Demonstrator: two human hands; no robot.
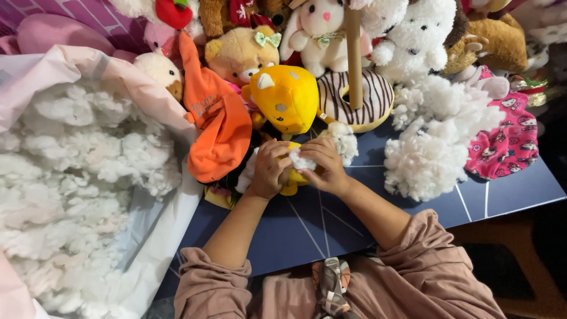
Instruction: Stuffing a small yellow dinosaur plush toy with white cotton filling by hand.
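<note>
I see a small yellow plush piece (293, 181) low on the dark blue worktop (307, 230), pinched between both hands. My left hand (269, 170) has its fingers clenched around the piece's left side; my right hand (323, 166) grasps a wad of white stuffing (302, 160) with its fingers, pressed against the top of the piece. Just above the hands sits a yellow plush head (284, 97) with white patches. Left of it lies an orange fabric skin (218, 121), limp, with small dark lettering near its upper part. Behind stands a brown striped doughnut cushion (369, 97) with a cardboard tube (354, 56) rising through its hole. A heap of loose white filling (434, 139) lies to the right, beside a pink printed cloth (508, 142). Far left, an open pale plastic bag (88, 71) holds more white filling.
</note>
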